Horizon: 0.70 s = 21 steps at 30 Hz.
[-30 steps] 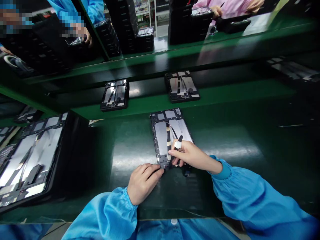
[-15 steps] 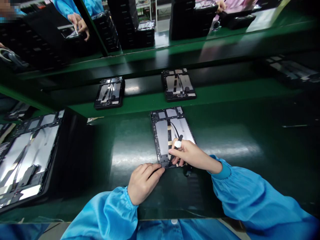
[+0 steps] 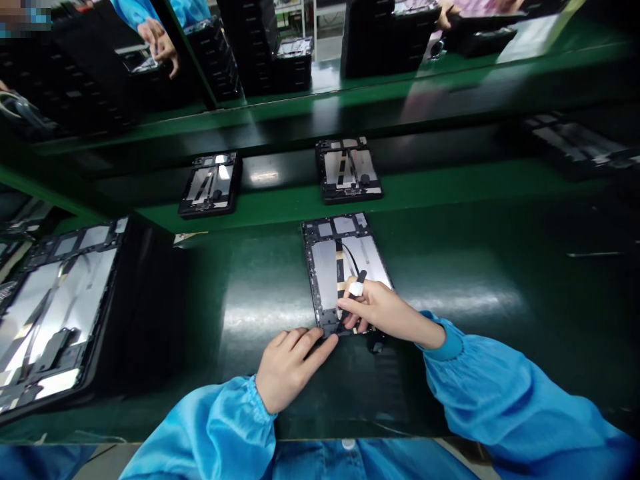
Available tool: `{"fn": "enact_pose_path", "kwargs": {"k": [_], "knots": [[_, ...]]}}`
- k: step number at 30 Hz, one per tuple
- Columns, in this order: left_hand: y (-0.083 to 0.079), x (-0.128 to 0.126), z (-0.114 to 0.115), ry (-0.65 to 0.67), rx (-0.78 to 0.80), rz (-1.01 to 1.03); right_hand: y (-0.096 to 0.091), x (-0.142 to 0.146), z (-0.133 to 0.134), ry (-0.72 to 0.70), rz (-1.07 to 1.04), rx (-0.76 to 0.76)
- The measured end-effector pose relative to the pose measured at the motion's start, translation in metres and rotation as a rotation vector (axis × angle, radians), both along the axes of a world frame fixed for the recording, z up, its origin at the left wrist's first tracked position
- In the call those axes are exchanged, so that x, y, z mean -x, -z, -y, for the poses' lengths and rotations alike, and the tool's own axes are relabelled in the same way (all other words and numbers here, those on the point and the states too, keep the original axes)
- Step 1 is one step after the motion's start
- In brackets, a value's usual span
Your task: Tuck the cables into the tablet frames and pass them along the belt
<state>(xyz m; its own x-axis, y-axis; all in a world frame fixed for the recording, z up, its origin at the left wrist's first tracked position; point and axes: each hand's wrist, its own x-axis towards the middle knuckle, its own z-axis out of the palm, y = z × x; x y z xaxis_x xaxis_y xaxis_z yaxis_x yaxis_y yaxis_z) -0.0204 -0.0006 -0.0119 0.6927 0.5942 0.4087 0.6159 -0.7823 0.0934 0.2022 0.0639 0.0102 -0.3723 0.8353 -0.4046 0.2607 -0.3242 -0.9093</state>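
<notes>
An opened tablet housing [image 3: 325, 267] lies flat before me, with silver panels, a gold-and-black ribbon cable and a thin black wire inside. My right hand [image 3: 373, 303] is closed on a slim black pen-like tool [image 3: 361, 275], its lower end pointing into the housing's lower part. Something white wraps one fingertip or the tool; I cannot tell which. At the housing's lower left corner, my left hand [image 3: 287, 363] rests with fingers stretched and apart, fingertips touching the edge and thumb along the bottom. My right hand hides part of the housing's lower right.
Two similar housings [image 3: 210, 185] [image 3: 350, 170] sit on the green strip behind. A tall stack of housings [image 3: 65, 313] stands close on my left. Across the rail [image 3: 320, 107], more black stacks [image 3: 250, 47] and co-workers' hands [image 3: 157, 47] appear. A thin rod [image 3: 595, 254] lies at right.
My left thumb has slid right along the tablet housing's bottom edge. Both housings on the strip behind have shifted slightly left. My right hand with the black tool has hardly moved.
</notes>
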Motion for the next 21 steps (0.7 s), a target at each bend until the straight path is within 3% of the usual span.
{"fn": "enact_pose_path", "kwargs": {"k": [4,8,12,21], "knots": [[-0.004,-0.001,-0.001,0.0,-0.018,-0.087,-0.002,-0.01,0.004,0.036,-0.007,-0.052],[-0.002,-0.002,-0.002,0.008,0.023,-0.052,-0.002,-0.029,0.018,0.106,0.072,-0.215],[0.001,-0.001,-0.002,0.008,0.054,-0.012,0.003,-0.036,0.03,0.085,0.117,-0.349],[0.01,-0.001,-0.003,0.0,0.059,0.069,0.009,-0.032,0.028,0.111,0.041,-0.329]]}}
